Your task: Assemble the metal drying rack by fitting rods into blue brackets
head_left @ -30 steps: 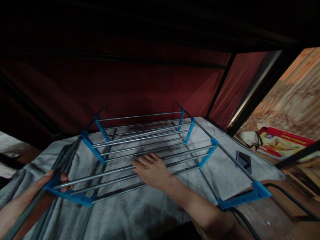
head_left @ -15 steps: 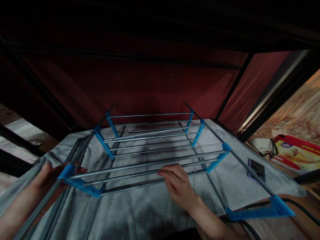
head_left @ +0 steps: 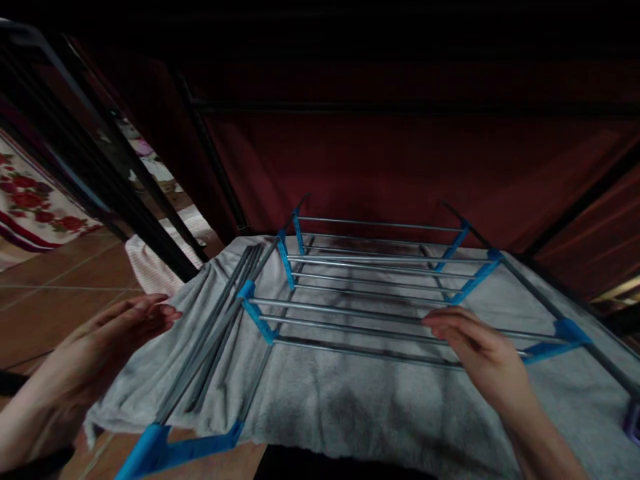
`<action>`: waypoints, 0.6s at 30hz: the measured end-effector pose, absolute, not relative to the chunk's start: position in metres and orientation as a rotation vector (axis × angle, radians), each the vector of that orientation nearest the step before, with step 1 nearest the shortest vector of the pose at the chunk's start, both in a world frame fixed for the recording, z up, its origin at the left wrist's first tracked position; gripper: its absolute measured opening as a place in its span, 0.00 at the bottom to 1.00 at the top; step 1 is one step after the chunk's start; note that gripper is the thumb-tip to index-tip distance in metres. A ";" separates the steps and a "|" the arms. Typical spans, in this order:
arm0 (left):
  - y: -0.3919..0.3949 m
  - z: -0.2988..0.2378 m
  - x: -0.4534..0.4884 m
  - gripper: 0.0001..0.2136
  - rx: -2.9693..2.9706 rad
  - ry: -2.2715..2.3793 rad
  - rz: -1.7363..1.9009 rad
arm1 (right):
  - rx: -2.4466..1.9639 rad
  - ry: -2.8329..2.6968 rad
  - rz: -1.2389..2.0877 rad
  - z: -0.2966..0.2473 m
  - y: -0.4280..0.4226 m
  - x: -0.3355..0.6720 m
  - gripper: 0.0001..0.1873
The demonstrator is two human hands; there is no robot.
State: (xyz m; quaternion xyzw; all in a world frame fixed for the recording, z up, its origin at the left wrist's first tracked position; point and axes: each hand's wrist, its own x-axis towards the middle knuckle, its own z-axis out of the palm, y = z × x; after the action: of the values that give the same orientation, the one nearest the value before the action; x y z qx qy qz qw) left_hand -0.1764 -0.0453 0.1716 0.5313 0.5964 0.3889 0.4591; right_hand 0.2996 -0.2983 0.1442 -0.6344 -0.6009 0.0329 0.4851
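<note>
A metal rack with grey rods and blue plastic brackets lies on a grey towel. My right hand rests on the nearest rods at the rack's right side, its fingers curled over them. My left hand hovers at the towel's left edge, fingers stretched out and holding nothing, close to a bundle of loose grey rods. A blue bracket sits at the near end of that bundle.
Dark red fabric forms the wall behind the rack. Black bars slant up on the left. Brown floor tiles, a flowered rug and a pale cloth lie to the left.
The view has swung left. My left hand has let go of the blue bracket and now hovers open. My right hand has slid right along the front rods.
</note>
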 end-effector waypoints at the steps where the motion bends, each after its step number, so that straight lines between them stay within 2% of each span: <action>1: -0.045 0.180 -0.166 0.16 1.289 1.413 0.985 | -1.558 -1.516 0.089 0.159 -0.289 0.299 0.12; 5: -0.025 0.203 -0.116 0.15 1.324 1.239 0.961 | -1.587 -1.733 -0.005 0.209 -0.239 0.289 0.16; 8: 0.002 0.207 -0.081 0.14 1.366 1.124 0.966 | -1.571 -1.884 -0.081 0.225 -0.190 0.285 0.17; 18: 0.088 0.167 0.005 0.24 1.518 1.157 0.885 | -2.000 -2.292 -0.025 0.163 -0.061 0.286 0.18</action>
State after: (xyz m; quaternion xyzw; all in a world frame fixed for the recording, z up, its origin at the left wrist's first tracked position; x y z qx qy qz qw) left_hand 0.0051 0.0885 0.1671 0.6265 0.4775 0.3655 0.4959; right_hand 0.2859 -0.0612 0.1633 -0.6566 -0.7526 -0.0083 0.0498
